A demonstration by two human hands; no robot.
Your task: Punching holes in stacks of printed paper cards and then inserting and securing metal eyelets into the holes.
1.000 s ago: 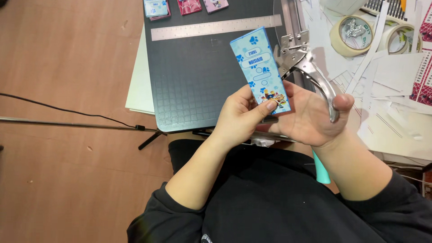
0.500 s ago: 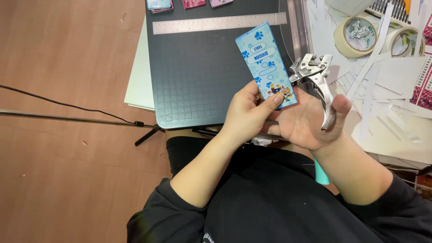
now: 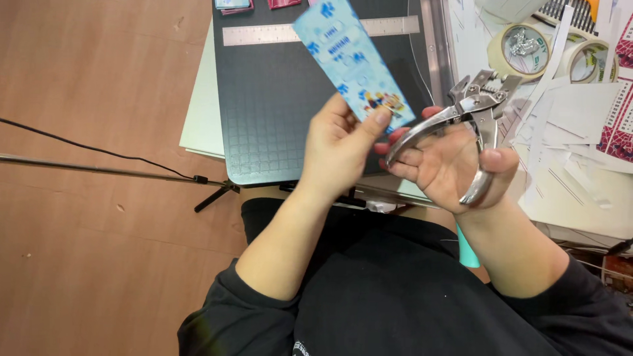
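Out on your far left, the brown floor (image 3: 86,198) carries a thin black cable (image 3: 79,142) and a dark tripod leg (image 3: 132,173), both well apart from your hands. Moving in, the dark cutting mat (image 3: 277,99) lies on the table with a steel ruler (image 3: 264,33) along its top edge. Now your left hand (image 3: 339,142) pinches the blue card (image 3: 353,62) by its lower end, thumb on the face, fingers closed behind it, and the card has swung up and tilted left since a second ago, its top corner now crossing the ruler. Just beside it, your right hand (image 3: 455,165) grips the silver hole punch (image 3: 465,122), and that tool has lifted clear of the card's edge, handles spread in your curled fingers, head pointing up and right. Card and punch stand apart. Further right sit two tape rolls (image 3: 550,53) and scattered white paper strips (image 3: 573,151).
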